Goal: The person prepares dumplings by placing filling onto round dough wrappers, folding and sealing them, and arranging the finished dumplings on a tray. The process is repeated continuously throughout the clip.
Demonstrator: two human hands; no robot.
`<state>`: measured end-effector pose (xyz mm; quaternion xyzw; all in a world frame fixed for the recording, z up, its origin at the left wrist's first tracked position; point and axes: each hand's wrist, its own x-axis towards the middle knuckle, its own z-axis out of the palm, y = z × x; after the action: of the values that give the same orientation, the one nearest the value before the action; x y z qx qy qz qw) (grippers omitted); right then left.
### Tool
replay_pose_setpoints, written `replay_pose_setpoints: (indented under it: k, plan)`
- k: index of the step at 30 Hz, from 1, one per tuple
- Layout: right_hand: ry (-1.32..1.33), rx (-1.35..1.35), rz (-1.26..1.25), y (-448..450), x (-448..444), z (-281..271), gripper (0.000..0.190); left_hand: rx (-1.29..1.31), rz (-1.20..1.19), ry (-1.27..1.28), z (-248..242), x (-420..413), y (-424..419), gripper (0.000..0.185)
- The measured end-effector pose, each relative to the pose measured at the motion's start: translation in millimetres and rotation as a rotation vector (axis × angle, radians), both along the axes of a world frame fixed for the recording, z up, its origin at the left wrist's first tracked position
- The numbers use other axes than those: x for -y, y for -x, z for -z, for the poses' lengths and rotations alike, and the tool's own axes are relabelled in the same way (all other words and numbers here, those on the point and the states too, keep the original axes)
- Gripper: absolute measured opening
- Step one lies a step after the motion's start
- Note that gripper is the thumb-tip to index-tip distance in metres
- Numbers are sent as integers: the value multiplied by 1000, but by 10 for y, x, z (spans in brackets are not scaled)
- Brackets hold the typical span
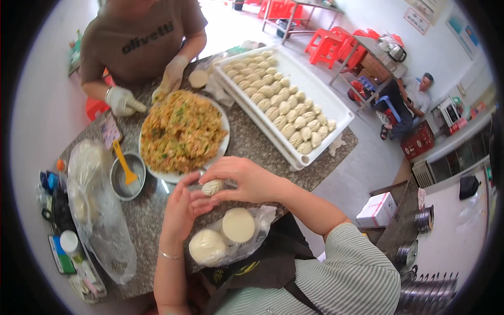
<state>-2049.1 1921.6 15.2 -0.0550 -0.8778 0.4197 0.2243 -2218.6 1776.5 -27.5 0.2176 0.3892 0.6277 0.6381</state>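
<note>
A pleated, leaf-shaped dumpling (212, 187) is held between my two hands above the near side of the table. My right hand (242, 179) pinches it from the right with thumb and fingers. My left hand (189, 201) cradles it from the left, its fingers bent around and under it. Just below my hands, two stacks of round dough wrappers (238, 225) rest on a clear plastic bag (264, 220). Beyond my hands sits a large white plate (225, 132) heaped with chopped orange-yellow filling (183, 130) flecked with green.
White stacked trays (315, 96) hold rows of pleated dumplings (275, 92). Across the granite table (153, 220), a person wears gloves (120, 101). At left are a metal bowl (114, 181) with a yellow spatula (125, 165) and a plastic bag of dough (86, 177).
</note>
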Motion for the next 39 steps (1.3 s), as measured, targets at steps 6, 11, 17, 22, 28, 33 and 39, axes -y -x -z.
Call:
replay_pose_setpoints:
  k: [6,11,17,22,28,33,39]
  plan:
    - [-192,-18,477,-810,-672,-392,34,-189,47,7,-52,32,-76,40]
    - [-185,369,872,-2004,-1644,-352,37,-292,82,-5,-89,14,-104,41]
    - [-220,784,668,-2245,-1875,-304,39,-498,312,-1,-124,26,-100,42]
    - [-45,715,486,-2408,-2050,-311,38,-1033,457,10,-447,14,-318,36]
    - [132,577,430,-2437,-2020,-283,50,-1290,372,-60,-529,104,-474,35]
    - [99,583,457,-2418,-1995,-358,48,-1481,251,-158,-515,187,-548,31]
    - [-84,273,648,-2101,-1549,-404,43,-1548,176,-169,-510,203,-620,15]
